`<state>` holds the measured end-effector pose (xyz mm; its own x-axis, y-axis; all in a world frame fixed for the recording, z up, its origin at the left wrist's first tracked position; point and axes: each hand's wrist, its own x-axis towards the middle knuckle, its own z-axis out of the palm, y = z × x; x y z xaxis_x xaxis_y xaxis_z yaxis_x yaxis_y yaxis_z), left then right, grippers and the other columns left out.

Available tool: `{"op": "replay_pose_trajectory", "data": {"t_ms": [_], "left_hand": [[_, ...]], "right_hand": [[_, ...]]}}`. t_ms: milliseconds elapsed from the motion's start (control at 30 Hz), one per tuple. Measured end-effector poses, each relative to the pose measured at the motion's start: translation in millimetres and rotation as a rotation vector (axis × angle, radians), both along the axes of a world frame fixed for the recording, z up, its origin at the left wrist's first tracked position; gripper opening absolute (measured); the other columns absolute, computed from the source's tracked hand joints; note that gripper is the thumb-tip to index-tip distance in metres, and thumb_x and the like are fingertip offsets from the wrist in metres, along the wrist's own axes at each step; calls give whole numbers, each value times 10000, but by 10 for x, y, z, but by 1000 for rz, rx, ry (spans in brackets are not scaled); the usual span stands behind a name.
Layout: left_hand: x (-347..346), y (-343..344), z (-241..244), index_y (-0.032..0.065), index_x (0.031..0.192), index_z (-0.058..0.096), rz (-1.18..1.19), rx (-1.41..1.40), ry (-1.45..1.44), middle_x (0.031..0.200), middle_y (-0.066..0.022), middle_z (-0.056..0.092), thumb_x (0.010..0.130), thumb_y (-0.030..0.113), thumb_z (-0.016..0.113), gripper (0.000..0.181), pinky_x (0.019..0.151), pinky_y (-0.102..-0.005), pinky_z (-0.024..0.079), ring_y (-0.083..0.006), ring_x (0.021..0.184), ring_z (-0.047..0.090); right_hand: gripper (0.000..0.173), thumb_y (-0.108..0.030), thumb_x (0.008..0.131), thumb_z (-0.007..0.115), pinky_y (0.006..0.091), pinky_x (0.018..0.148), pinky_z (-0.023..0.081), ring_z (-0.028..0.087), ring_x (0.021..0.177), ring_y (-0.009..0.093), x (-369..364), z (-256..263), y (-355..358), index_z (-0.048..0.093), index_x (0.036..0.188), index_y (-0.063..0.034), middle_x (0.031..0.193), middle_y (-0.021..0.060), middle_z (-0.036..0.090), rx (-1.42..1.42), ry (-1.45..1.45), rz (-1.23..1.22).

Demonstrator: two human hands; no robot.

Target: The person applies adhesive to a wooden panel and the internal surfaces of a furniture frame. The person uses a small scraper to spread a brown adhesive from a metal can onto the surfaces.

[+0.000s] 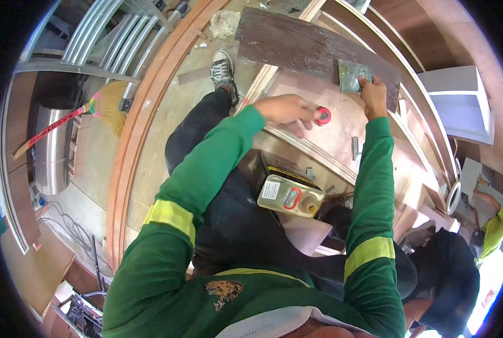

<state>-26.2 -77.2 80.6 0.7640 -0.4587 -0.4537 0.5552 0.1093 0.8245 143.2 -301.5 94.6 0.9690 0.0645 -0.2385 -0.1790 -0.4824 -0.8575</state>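
Note:
In the head view my right hand [374,97] grips a thin square scraper plate [352,76], smeared and greyish. The plate lies over the right part of a long dark brown board [293,42] with streaks on its surface. My left hand [287,112], slightly blurred, hovers over a plywood panel [340,101]. Its fingertips meet the edge of a small red round object [324,116] with a dark middle; whether they grip it or only touch it, I cannot tell. Below stands a metal tin [276,203] with a red handle and an open round mouth.
Wooden framing [314,148] borders the panel. A small metal piece [355,148] lies on it. At left are an aluminium ladder [78,67], a straw broom [110,105] and a steel cylinder [53,148]. A person in dark clothing [441,274] crouches at right, another in yellow [494,232] beyond.

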Motion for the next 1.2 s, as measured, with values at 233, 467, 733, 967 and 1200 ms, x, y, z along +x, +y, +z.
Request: {"op": "replay_pose_trajectory", "data": {"t_ms": [233,467,733,967,1200], "left_hand": [[-137,1496,-229,6,1189,661,893,642,-155,1005,-48,677,983,423,600,470,796,-294,509,-165,867,637],[80,1401,-387,-32,1323,594,745,482,-169,1198,-130,656,991,508,548,636,940,-347,487,-194,1008,608],[80,1505,-303,-17,1312,611,718,404,-76,1140,-69,662,1018,658,264,814,945,-316,418,-167,970,522],[106,1590,-470,0,1221,660,734,230,19,943,8,633,1015,678,143,877,750,-279,361,-117,774,396],[93,1742,-627,-21,1256,621,736,-43,226,942,-27,651,954,761,49,1015,708,-260,361,-120,778,467]], "right_hand": [[539,-90,881,682,337,903,492,643,1046,255,91,-282,309,505,1316,173,1191,252,650,-42,94,74],[632,-154,839,725,349,934,491,644,1115,320,6,-552,693,497,1321,185,1213,311,637,-104,-45,31],[476,-208,831,700,416,900,509,657,1034,436,-393,-274,1577,610,1135,146,1059,349,654,-362,-265,201],[425,-249,843,686,453,878,528,667,986,463,-390,-324,1935,659,1077,105,993,340,673,-340,-200,350],[320,-118,879,678,360,809,505,668,877,240,-579,-443,2123,671,1122,90,970,166,724,-217,-167,331]]}}
